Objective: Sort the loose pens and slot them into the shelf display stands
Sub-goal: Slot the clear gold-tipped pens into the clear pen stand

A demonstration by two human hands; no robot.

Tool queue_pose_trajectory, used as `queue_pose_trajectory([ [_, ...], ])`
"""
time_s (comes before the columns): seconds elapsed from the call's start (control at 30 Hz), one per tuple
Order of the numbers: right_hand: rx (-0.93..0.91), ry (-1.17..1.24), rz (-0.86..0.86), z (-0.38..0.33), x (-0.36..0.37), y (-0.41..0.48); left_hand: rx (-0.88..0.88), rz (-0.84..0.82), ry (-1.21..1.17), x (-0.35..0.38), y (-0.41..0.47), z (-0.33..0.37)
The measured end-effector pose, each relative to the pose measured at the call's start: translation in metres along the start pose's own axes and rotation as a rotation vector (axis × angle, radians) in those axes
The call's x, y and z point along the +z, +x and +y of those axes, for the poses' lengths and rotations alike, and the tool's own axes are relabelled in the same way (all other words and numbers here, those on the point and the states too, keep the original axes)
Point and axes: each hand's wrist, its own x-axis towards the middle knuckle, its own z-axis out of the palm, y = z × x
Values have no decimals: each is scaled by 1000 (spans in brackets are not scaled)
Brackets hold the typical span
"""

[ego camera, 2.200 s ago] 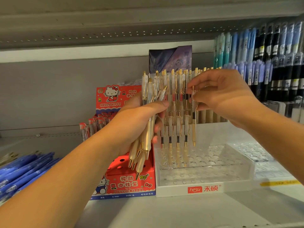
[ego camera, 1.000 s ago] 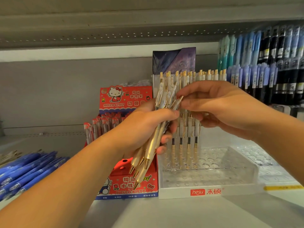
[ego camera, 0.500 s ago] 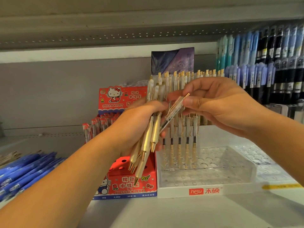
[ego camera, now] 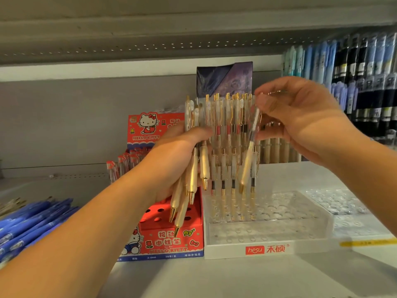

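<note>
My left hand [ego camera: 171, 160] grips a bundle of cream pens with gold tips [ego camera: 192, 179], tips pointing down over the red box. My right hand [ego camera: 300, 119] pinches a single cream and gold pen [ego camera: 249, 155] by its upper part, tip down, just above the clear display stand [ego camera: 279, 220]. The stand, with a white front marked "hesu", holds two rows of matching pens [ego camera: 227, 134] standing upright at its back. The front holes of the stand hold nothing.
A red Hello Kitty pen box [ego camera: 167, 239] sits left of the stand. Loose blue pens [ego camera: 32, 218] lie at far left on the shelf. A second clear stand [ego camera: 343, 209] sits to the right, with blue and black pens [ego camera: 354, 82] racked behind it.
My right hand has drawn one pen out of the bundle in my left hand, turned it from slanted to nearly upright and carried it right, over the stand.
</note>
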Motion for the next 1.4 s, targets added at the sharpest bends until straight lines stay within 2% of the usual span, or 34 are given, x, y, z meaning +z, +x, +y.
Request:
queue_pose_trajectory([
  [0.13, -44, -440, -80, 4, 0, -3, 22, -29, -24, -1, 0, 1],
  [0.2, -99, -559, -130, 7, 0, -5, 28, -59, -32, -1, 0, -1],
  [0.3, -139, -564, -141, 8, -3, -6, 71, -89, -63, -1, 2, -3],
  [0.43, -151, -579, -97, 7, -6, -3, 199, -140, 82, -2, 1, -4],
  [0.57, -169, -629, -85, 10, -5, -1, 188, -139, 119, -4, 2, -6],
  [0.67, -134, -617, -96, 12, -7, 2, 183, -141, 124, -3, 1, -6],
  [0.8, -105, -600, -91, 13, -17, 2, 93, -105, 61, -6, 2, -7],
  [0.9, -89, -566, -102, 20, -22, -3, 124, -82, 97, -4, 2, -7],
  [1.1, 167, -589, -218, 35, -36, -5, 149, -133, 98, 7, -3, -6],
  [1.3, 168, -599, -232, 39, -43, -8, 262, -142, 266, 24, -7, -5],
  [1.4, 134, -612, -245, 39, -44, -9, 287, -198, 290, 33, -9, -4],
])
